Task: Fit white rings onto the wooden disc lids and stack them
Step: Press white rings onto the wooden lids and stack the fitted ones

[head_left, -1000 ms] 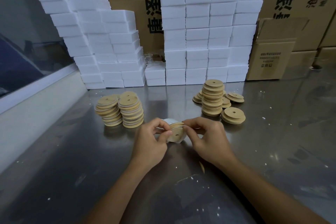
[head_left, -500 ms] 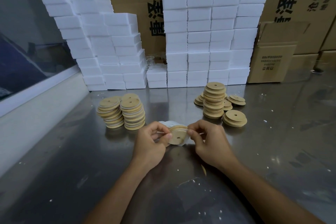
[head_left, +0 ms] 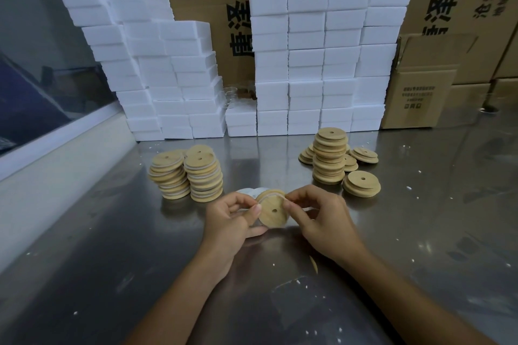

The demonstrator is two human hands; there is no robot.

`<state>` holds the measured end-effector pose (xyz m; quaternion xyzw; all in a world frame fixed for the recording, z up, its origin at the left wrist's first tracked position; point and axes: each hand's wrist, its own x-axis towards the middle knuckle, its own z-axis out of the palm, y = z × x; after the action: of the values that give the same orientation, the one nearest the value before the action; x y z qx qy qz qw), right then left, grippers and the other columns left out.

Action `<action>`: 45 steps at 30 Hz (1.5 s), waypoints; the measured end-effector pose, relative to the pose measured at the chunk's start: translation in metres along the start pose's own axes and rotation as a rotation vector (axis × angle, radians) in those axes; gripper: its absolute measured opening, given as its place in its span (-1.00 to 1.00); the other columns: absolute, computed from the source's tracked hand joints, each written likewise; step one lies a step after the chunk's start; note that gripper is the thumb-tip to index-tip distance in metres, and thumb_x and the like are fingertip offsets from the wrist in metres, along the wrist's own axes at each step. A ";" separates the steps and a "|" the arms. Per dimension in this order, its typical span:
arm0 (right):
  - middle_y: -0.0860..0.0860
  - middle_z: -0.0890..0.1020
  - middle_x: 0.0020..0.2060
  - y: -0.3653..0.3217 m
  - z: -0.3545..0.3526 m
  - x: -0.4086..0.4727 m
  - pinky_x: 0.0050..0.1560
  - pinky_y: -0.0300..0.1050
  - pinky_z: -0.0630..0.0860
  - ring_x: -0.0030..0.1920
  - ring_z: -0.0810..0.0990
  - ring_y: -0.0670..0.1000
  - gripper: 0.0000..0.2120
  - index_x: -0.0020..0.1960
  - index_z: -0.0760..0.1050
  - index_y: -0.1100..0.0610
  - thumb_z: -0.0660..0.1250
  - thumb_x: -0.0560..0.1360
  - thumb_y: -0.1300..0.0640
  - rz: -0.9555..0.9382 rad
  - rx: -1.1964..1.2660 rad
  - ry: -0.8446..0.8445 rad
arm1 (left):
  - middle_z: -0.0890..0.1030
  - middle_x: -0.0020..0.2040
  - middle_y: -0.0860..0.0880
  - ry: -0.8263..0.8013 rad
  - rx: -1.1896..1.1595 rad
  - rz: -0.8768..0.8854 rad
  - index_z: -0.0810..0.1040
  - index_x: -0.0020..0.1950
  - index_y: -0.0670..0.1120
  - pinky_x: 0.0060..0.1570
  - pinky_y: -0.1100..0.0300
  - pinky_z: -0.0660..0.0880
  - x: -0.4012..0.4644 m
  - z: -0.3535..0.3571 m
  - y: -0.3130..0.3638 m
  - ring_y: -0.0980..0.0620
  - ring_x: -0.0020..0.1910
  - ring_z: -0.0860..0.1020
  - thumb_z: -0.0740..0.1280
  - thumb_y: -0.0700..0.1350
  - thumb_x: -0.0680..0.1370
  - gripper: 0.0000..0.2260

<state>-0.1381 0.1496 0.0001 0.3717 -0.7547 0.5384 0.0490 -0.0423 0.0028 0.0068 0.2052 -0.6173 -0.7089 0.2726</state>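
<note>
Wooden disc lid [head_left: 273, 211], round, pale and pierced by a small centre hole, is held on edge between my two hands just above the steel counter [head_left: 420, 232], its flat face turned toward me. Over the last second it has tipped from a slanted, half-hidden pose to this nearly full-face one, and the white ring [head_left: 270, 194] now shows as a thin band along its upper rim. I judge the ring close to seated, though the far side is hidden.

Left hand [head_left: 234, 217]: fingers curled, thumb pressed on the lid's left edge, pinching it. Right hand [head_left: 319, 214]: thumb and forefinger nipped on the upper right rim where the ring sits; remaining fingers loosely curled.

Beyond the left hand stand two finished stacks of ringed lids [head_left: 187, 173]. Beyond the right hand stand a tall stack of bare wooden lids [head_left: 330, 158] and a few loose ones. Directly behind my hands lies a flat pile of white rings [head_left: 248, 192], partly hidden. Next step, in my judgement: run the ring round, then stack.
</note>
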 end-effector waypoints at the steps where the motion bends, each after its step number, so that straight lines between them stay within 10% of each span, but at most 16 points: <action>1: -0.09 0.71 -0.22 0.000 0.000 0.000 -0.11 -0.18 0.64 -0.15 0.68 -0.13 -0.97 -0.07 0.66 0.13 0.45 0.52 0.18 0.029 0.027 0.004 | 0.65 -0.35 -0.02 -0.002 -0.004 -0.008 0.53 -0.24 -0.23 -0.37 0.13 0.61 0.000 0.000 0.001 -0.01 -0.30 0.69 0.35 -0.43 0.50 -0.83; 5: 0.03 0.72 -0.23 0.000 -0.001 0.002 -0.05 0.05 0.67 -0.17 0.72 0.02 -0.95 -0.09 0.67 0.21 0.43 0.52 0.25 0.116 0.122 0.003 | 0.64 -0.28 -0.10 -0.006 0.011 -0.014 0.53 -0.23 -0.24 -0.37 0.13 0.61 0.000 0.001 0.001 -0.03 -0.28 0.68 0.35 -0.43 0.50 -0.85; 14: 0.23 0.71 -0.24 0.000 -0.005 0.006 -0.14 -0.17 0.67 -0.29 0.67 -0.04 -0.92 -0.12 0.62 0.40 0.40 0.51 0.38 0.311 0.373 -0.043 | 0.66 -0.33 -0.04 -0.031 0.017 -0.024 0.53 -0.22 -0.24 -0.37 0.14 0.61 0.001 -0.001 0.002 0.01 -0.29 0.68 0.34 -0.43 0.51 -0.84; 45: 0.19 0.73 -0.19 -0.003 -0.002 0.002 -0.03 0.03 0.65 -0.17 0.69 0.16 -0.96 -0.10 0.64 0.31 0.44 0.49 0.32 0.279 0.414 -0.078 | 0.68 -0.12 -0.20 -0.042 -0.080 -0.075 0.49 -0.15 -0.22 -0.22 0.00 0.64 0.005 -0.008 0.005 -0.12 -0.12 0.69 0.31 -0.37 0.55 -0.88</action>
<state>-0.1384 0.1496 0.0037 0.2868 -0.6737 0.6681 -0.1321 -0.0407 -0.0066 0.0111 0.2022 -0.5860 -0.7468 0.2408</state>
